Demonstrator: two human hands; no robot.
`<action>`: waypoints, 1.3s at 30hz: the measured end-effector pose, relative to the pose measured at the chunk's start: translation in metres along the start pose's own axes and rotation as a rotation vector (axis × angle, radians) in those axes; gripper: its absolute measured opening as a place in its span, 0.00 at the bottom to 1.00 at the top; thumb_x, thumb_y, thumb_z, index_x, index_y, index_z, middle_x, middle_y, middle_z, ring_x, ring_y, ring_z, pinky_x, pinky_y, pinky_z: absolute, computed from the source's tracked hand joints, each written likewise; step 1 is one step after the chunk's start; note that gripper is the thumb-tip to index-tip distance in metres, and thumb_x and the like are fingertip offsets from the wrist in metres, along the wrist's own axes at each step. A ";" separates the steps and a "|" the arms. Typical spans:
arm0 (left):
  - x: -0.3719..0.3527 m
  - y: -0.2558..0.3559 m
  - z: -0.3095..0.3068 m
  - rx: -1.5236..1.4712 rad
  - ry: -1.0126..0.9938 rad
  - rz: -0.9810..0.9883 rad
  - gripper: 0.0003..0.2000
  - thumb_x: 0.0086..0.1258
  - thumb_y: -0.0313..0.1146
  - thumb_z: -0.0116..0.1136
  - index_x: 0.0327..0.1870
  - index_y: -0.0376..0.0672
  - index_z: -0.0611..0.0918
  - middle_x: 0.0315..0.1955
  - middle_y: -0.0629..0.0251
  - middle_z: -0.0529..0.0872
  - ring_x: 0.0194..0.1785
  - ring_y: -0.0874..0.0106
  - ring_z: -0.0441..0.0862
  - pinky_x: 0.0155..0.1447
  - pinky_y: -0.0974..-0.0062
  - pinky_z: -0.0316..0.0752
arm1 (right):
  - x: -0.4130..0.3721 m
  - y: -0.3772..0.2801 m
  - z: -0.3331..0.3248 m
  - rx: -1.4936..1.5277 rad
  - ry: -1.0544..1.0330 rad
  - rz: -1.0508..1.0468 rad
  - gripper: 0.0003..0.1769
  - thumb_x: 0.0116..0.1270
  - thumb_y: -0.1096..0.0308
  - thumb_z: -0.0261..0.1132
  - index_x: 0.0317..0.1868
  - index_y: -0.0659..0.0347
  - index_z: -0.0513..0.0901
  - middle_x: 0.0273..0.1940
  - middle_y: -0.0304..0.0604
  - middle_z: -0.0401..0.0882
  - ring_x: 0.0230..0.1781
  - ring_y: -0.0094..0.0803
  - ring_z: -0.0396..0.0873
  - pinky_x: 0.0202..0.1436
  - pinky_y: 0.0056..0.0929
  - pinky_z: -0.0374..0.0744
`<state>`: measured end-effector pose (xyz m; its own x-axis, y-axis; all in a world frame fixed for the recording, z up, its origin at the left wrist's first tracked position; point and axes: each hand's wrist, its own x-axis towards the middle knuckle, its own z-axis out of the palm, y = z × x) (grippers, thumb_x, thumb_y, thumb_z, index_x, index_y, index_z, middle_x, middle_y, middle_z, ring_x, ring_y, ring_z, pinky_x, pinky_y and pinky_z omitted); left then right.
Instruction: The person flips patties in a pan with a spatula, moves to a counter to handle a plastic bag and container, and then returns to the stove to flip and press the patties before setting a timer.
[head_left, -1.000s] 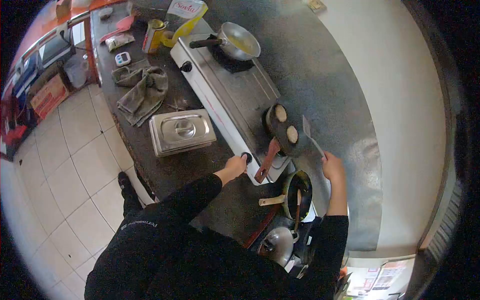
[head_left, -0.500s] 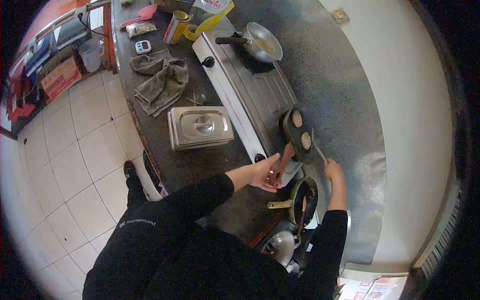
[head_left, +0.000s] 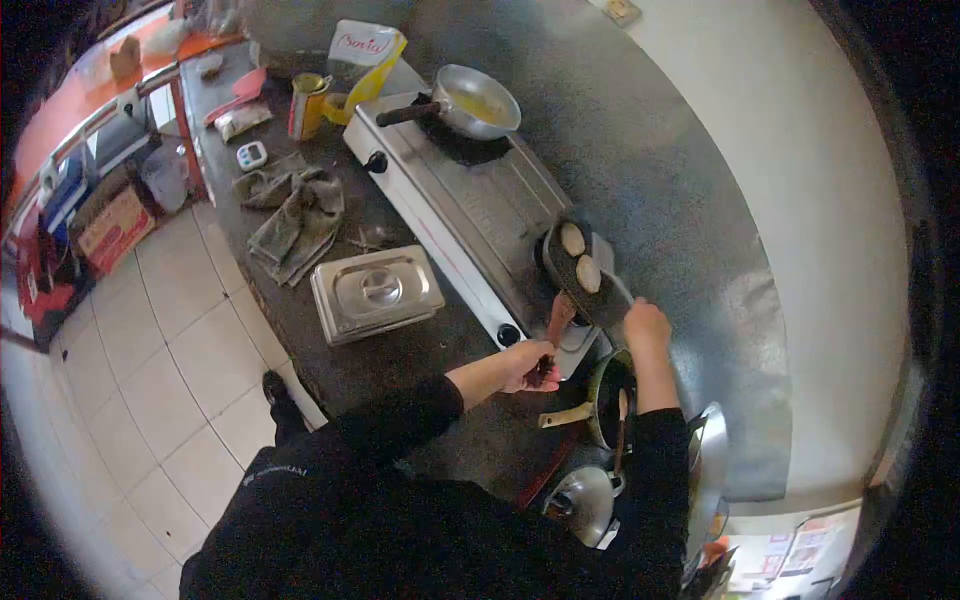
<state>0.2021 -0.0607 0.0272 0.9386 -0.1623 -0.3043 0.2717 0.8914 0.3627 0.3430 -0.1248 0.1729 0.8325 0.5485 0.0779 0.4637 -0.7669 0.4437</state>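
Observation:
My left hand [head_left: 530, 367] is wrapped around the brown handle [head_left: 560, 318] of a dark frying pan [head_left: 598, 306] on the near end of the stove. Two pale, round patties [head_left: 588, 274] lie in the far half of that pan. In my right hand [head_left: 647, 326] is a metal spatula [head_left: 619, 287], its flat end at the pan's right edge beside the nearer patty. A second frying pan [head_left: 600, 403] with a cream handle sits just below, a wooden utensil [head_left: 622, 420] resting in it.
On the far end of the two-burner stove [head_left: 430, 225] stands a silver saucepan [head_left: 478, 102] holding yellowish liquid. To the left are a lidded steel container [head_left: 345, 290], a grey cloth [head_left: 300, 220], a timer [head_left: 252, 154] and a can [head_left: 307, 105]. A metal lid [head_left: 585, 505] lies nearby.
The view has shifted, so the counter sits lower and further left. My left thumb, raised before, now closes on the handle. The spatula has come in closer against the pan.

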 end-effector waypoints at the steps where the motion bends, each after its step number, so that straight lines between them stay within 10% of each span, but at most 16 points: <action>1: 0.005 0.001 -0.002 0.014 -0.009 -0.005 0.06 0.62 0.36 0.44 0.34 0.45 0.69 0.22 0.69 0.75 0.24 0.76 0.73 0.29 0.76 0.74 | 0.000 -0.003 0.006 0.019 -0.012 0.002 0.15 0.59 0.66 0.46 0.36 0.67 0.75 0.37 0.54 0.76 0.40 0.46 0.75 0.41 0.41 0.73; 8: 0.001 0.005 0.005 0.026 0.035 0.020 0.06 0.58 0.33 0.52 0.31 0.50 0.68 0.19 0.75 0.66 0.18 0.84 0.60 0.18 0.88 0.54 | 0.007 -0.002 0.043 0.057 -0.038 -0.014 0.10 0.55 0.70 0.52 0.34 0.62 0.78 0.36 0.50 0.78 0.38 0.42 0.77 0.37 0.37 0.76; 21: 0.001 0.003 0.006 0.020 0.055 0.012 0.07 0.60 0.35 0.51 0.36 0.51 0.68 0.20 0.76 0.66 0.18 0.83 0.59 0.19 0.85 0.54 | 0.020 0.015 0.039 0.084 -0.301 -0.013 0.14 0.59 0.69 0.45 0.39 0.58 0.77 0.43 0.51 0.75 0.42 0.44 0.75 0.41 0.41 0.75; 39: 0.000 0.006 0.010 0.055 0.053 0.004 0.06 0.61 0.35 0.50 0.36 0.49 0.68 0.20 0.75 0.67 0.19 0.82 0.62 0.20 0.86 0.56 | 0.054 -0.009 0.003 0.159 -0.064 -0.024 0.12 0.55 0.69 0.51 0.37 0.61 0.78 0.36 0.48 0.78 0.38 0.42 0.77 0.36 0.38 0.76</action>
<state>0.2058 -0.0597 0.0384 0.9276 -0.1347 -0.3484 0.2805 0.8672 0.4115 0.3853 -0.0892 0.1707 0.8360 0.5486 0.0095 0.5214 -0.7998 0.2974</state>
